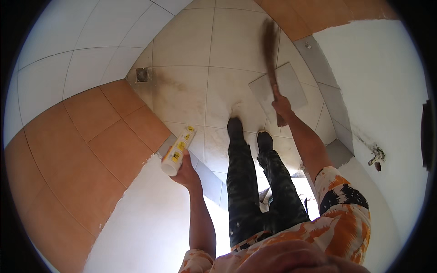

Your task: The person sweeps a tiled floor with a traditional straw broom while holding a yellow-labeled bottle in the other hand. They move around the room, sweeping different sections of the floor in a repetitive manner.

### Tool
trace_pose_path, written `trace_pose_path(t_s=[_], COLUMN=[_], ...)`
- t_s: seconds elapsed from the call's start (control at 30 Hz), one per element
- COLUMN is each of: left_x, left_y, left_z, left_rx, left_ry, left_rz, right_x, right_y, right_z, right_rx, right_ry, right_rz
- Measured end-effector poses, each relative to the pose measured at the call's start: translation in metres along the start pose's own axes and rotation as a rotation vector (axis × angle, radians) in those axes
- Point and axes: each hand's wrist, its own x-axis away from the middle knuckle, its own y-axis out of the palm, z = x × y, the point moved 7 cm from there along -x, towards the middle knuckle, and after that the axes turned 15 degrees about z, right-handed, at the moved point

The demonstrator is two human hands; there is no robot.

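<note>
The right hand [282, 105] is closed around the handle of a long dark broom [269, 50], its fingers wrapped about the lower part so the bristle end reaches away toward 12 o'clock; that end is smeared by motion, which fits a sweeping stroke across the pale floor tiles [182, 95]. The broom crosses a loose grey tile [291, 84] lying flat on the floor at about 1 o'clock from the shoes [249, 132]. The left hand [185, 172] grips a white bottle with yellow labels [178, 150] near its base, tilted with the top pointing up toward 1 o'clock, held off to the side at 9 o'clock of the legs, seemingly to keep it clear of the broom. A square floor drain [142, 74] sits at 10 o'clock, with a dirty smear beside it. Orange wall tiles [91, 150] stop at a rough edge against bare white wall. The broom's tip is too blurred to read, the bottle's cap end cannot be made out, and a small fitting on the right wall [377, 157] is unclear
</note>
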Motion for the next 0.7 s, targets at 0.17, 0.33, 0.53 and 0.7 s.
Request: trace_pose_path(t_s=[0.17, 0.33, 0.53, 0.7], left_x=[0.044, 0.077, 0.127, 0.124], left_y=[-0.025, -0.054, -0.110, -0.131], left_z=[-0.047, -0.141, -0.231, -0.269], left_rx=[0.037, 0.012, -0.013, -0.065], left_ry=[0.178, 0.176, 0.095, 0.047], left_rz=[-0.047, 0.053, 0.130, 0.151], right_x=[0.034, 0.061, 0.153, 0.220], right_y=[0.026, 0.093, 0.284, 0.287], right_z=[-0.014, 0.019, -0.061, -0.120], right_rx=[-0.063, -0.119, 0.058, -0.170], right_ry=[-0.296, 0.065, -0.214, -0.367], right_rz=[0.007, 0.070, -0.245, -0.113])
